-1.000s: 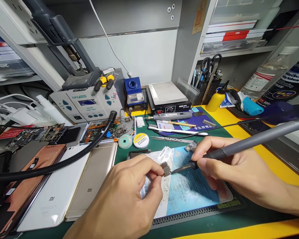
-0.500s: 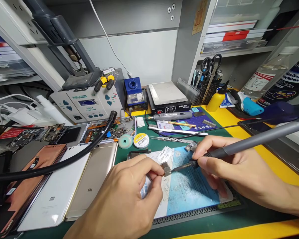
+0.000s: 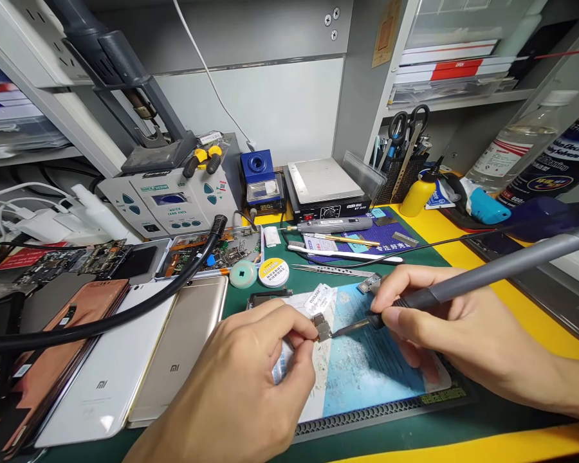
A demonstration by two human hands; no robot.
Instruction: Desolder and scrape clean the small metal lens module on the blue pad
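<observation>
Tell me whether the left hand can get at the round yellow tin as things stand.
Probably yes: the tin lies just beyond the left hand with nothing tall between, though that hand is pinching a small metal part.

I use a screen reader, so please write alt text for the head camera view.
The left hand pinches a small metal part over a blue work mat while the right hand holds a soldering iron with its tip against it. Phones, a rework station and a hot plate crowd the green bench.
</observation>
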